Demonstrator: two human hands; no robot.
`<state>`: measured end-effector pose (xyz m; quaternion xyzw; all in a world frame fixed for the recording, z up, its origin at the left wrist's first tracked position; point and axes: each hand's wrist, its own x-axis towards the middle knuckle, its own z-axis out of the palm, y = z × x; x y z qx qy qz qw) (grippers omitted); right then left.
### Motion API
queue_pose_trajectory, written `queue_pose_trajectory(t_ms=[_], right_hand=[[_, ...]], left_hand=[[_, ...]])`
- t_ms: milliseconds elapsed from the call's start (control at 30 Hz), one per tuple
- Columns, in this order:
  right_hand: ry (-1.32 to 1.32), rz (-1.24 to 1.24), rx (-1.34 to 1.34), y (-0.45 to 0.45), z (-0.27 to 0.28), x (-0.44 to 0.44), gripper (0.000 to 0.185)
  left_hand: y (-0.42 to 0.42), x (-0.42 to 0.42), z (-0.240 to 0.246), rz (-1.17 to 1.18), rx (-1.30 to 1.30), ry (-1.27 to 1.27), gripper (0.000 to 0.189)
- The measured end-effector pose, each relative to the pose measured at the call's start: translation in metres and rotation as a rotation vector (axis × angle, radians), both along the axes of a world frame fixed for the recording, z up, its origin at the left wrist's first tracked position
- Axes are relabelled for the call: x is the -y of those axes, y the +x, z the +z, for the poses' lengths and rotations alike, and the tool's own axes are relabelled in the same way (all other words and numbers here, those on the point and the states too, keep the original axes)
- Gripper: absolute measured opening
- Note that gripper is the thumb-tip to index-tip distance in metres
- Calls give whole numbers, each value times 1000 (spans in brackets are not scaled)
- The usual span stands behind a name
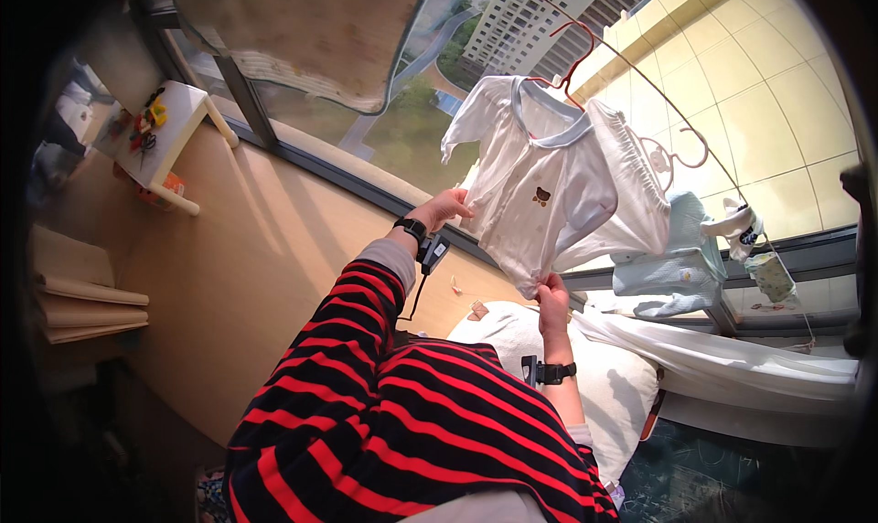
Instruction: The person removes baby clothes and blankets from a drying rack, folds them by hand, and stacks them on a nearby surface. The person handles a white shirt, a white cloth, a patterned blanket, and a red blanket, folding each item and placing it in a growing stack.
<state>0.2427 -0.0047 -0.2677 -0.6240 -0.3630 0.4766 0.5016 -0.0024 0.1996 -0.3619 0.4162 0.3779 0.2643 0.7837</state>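
A white baby top [511, 180] with a pale blue collar and a small bear motif hangs from a red-brown hanger [571, 63] on a thin line. My left hand [444, 209] pinches the garment's left side edge. Lower down, my right hand [551, 302] grips its bottom corner, so the front is spread between both hands. Right behind it hang white pants [610, 180] with a gathered waistband. Farther right are a pink hanger [679, 154] and a pale blue quilted baby garment [672, 269].
Small socks [737, 228] and a patterned green cloth [772, 276] hang along the drooping line [658, 91]. A large cloth [309, 36] hangs before the window at upper left. A white small table [164, 132] holds toys. A cream cushioned surface [603, 379] and a white curtain [720, 351] lie at lower right.
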Motion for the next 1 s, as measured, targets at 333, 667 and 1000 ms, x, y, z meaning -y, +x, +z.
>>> queue_pose_trajectory(t_ms=[333, 667, 1000], right_hand=[[-62, -77, 74, 11, -29, -31, 12], [328, -19, 282, -35, -44, -38, 37], [206, 306, 234, -149, -19, -53, 42]], left_hand=[[-86, 92, 33, 82, 332, -88, 32], [-108, 134, 79, 516, 138, 171, 14], [-87, 145, 104, 531, 18, 198, 18]])
